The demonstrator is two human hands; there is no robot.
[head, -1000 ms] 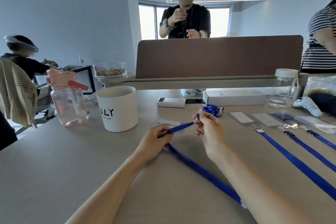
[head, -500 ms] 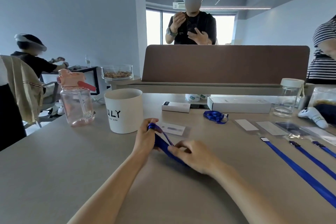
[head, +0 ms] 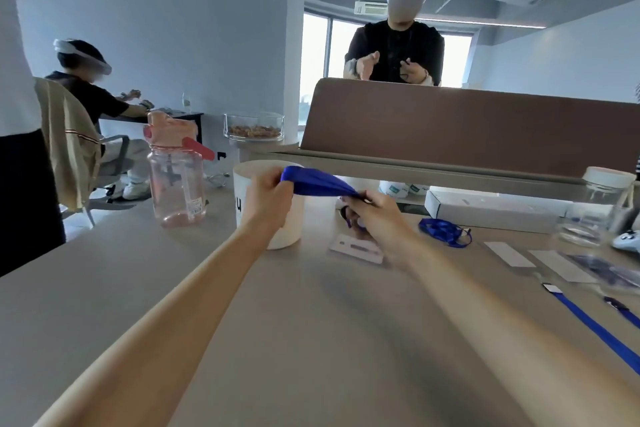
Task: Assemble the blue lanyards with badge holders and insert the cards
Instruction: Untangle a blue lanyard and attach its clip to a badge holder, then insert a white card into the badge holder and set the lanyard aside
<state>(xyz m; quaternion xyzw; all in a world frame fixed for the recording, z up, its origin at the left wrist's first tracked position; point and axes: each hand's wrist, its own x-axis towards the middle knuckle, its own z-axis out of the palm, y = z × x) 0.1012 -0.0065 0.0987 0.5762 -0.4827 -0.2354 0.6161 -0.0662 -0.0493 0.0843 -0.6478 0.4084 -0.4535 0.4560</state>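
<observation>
A folded blue lanyard (head: pixel 317 183) is stretched in the air between both hands, above the table. My left hand (head: pixel 268 199) pinches its left end in front of the white cup. My right hand (head: pixel 372 215) grips its right end. A clear badge holder with a card (head: pixel 356 248) lies flat on the table just below my right hand. Another blue lanyard (head: pixel 443 231) sits bundled to the right. More lanyards (head: pixel 595 326) lie stretched out at the right edge, beside blank cards (head: pixel 509 253) and clear holders (head: pixel 602 269).
A white cup (head: pixel 287 229) stands behind my left hand, a pink water bottle (head: pixel 176 177) to its left. A white box (head: pixel 491 206) and a glass jar (head: pixel 602 204) are at the back right under a brown divider (head: pixel 467 121). People work nearby.
My hands gathered the lanyard from lying stretched on the table into a short fold and lifted it up in front of the cup. The camera view tilted and swung left.
</observation>
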